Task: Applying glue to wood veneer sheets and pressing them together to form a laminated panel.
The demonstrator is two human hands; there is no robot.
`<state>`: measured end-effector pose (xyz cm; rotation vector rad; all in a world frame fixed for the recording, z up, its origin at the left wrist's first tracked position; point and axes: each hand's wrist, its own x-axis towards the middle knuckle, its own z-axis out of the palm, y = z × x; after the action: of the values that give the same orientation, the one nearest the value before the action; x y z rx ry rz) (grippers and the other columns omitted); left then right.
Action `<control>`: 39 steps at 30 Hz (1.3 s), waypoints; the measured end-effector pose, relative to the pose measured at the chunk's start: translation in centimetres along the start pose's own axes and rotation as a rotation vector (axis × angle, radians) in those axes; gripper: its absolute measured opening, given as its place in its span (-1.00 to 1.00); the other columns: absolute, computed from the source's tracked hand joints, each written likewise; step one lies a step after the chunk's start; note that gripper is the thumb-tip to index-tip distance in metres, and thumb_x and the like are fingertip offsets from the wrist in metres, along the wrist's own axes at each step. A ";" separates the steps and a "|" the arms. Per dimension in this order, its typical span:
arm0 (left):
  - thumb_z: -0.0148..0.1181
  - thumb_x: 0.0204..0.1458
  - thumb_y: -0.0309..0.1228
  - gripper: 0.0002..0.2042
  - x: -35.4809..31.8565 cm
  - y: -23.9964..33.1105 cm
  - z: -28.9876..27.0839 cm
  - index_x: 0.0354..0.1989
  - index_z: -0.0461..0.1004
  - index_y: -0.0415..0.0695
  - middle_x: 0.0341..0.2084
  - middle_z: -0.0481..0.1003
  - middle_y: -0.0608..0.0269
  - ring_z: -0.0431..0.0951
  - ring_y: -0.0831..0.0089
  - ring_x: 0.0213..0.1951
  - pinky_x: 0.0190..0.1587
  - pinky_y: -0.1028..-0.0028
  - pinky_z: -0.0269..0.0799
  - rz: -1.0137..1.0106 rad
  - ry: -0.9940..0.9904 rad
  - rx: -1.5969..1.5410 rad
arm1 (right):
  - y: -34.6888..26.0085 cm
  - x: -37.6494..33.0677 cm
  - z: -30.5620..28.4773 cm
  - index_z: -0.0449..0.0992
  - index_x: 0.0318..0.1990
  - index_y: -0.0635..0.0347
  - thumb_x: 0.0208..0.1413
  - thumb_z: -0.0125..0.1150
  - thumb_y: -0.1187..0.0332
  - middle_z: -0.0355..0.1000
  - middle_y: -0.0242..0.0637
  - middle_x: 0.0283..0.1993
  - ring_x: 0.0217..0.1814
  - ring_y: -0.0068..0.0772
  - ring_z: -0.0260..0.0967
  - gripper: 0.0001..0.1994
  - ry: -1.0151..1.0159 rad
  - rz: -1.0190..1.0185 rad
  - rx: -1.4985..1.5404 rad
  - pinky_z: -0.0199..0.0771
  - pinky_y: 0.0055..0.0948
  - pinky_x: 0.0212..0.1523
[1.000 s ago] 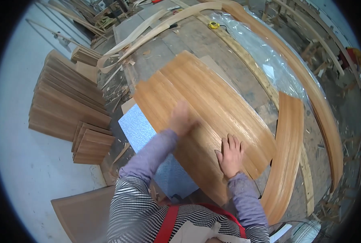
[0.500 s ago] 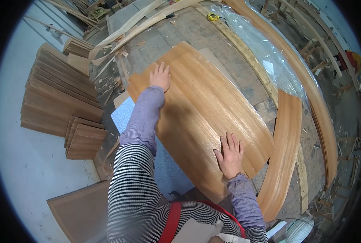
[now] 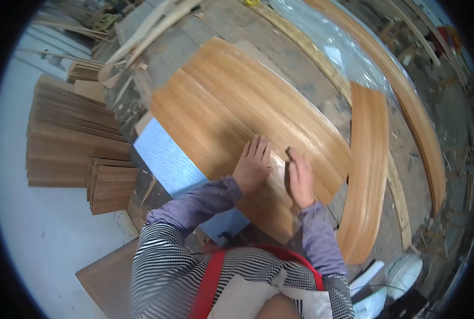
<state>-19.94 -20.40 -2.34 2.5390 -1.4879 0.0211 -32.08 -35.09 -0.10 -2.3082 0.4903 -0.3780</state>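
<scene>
A large curved sheet of light wood veneer [image 3: 231,101] lies across a rough grey workbench [image 3: 301,69]. My left hand [image 3: 253,166] lies flat on its near part, fingers together and pointing away. Right beside it, my right hand [image 3: 300,178] also presses flat on the veneer, thumb toward the left hand. Neither hand holds anything. Both hands sit close together near the sheet's near edge.
A curved wooden panel [image 3: 367,170] lies to the right, with longer curved strips [image 3: 407,101] beyond it. A pale blue sheet [image 3: 168,159] sticks out under the veneer at left. Stacks of veneer pieces [image 3: 72,143] lie on the floor at left. Clear plastic film [image 3: 333,48] covers the far bench.
My left hand has drawn back from the veneer's far left corner to lie beside my right hand. The right hand stayed in much the same place on the sheet.
</scene>
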 end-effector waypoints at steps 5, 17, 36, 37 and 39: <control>0.19 0.00 -0.09 -0.30 -2.2 7.9 -1.9 0.23 0.25 -0.37 0.27 0.21 -0.13 0.12 -0.06 0.33 0.36 0.04 0.01 0.161 -0.088 -0.064 | 2.6 -2.2 -3.1 0.46 0.03 0.33 0.29 -0.04 0.43 0.48 -0.07 0.05 0.12 -0.21 0.41 -0.74 0.262 0.248 0.400 0.33 -0.32 0.17; 0.13 0.03 -0.22 -0.53 -1.3 0.0 -2.5 0.15 0.42 -0.02 0.23 0.31 0.14 0.25 0.17 0.26 0.23 0.07 0.17 0.364 0.021 -0.208 | -0.4 -4.4 -3.9 0.44 0.09 0.28 0.16 0.11 0.44 0.38 -0.01 0.18 0.28 0.00 0.28 -0.67 0.064 -0.040 -0.103 0.22 -0.14 0.28; 0.26 -0.17 0.22 0.08 -1.5 -0.2 -1.9 0.40 -0.06 -0.28 0.41 -0.08 -0.15 -0.17 -0.03 0.46 0.40 -0.13 -0.33 -0.068 -0.162 -0.254 | 3.4 2.6 -2.6 0.30 0.28 0.14 0.23 0.06 0.23 0.12 -0.05 0.41 0.49 -0.04 -0.01 -0.52 -0.049 -0.093 -0.422 -0.07 0.03 0.42; 0.25 -0.17 0.23 0.09 -1.7 0.6 -1.8 0.39 -0.06 -0.31 0.41 -0.08 -0.18 -0.17 -0.06 0.45 0.40 -0.13 -0.33 -0.077 -0.130 -0.241 | 3.6 2.7 -2.3 0.30 0.28 0.14 0.23 0.06 0.23 0.12 -0.05 0.41 0.49 -0.04 -0.01 -0.52 -0.055 -0.086 -0.425 -0.07 0.03 0.42; 0.24 -0.18 0.26 0.11 -2.2 1.5 -1.5 0.37 -0.06 -0.36 0.39 -0.07 -0.24 -0.16 -0.12 0.44 0.40 -0.14 -0.34 -0.104 -0.063 -0.209 | 3.6 2.7 -1.6 0.25 0.32 0.12 0.23 0.05 0.21 0.03 -0.06 0.46 0.53 -0.06 -0.11 -0.49 -0.073 -0.073 -0.455 -0.13 0.04 0.44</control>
<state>-22.23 -18.96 -0.84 2.4633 -1.3009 -0.2200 -31.23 -39.67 -1.25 -2.7744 0.4960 -0.2322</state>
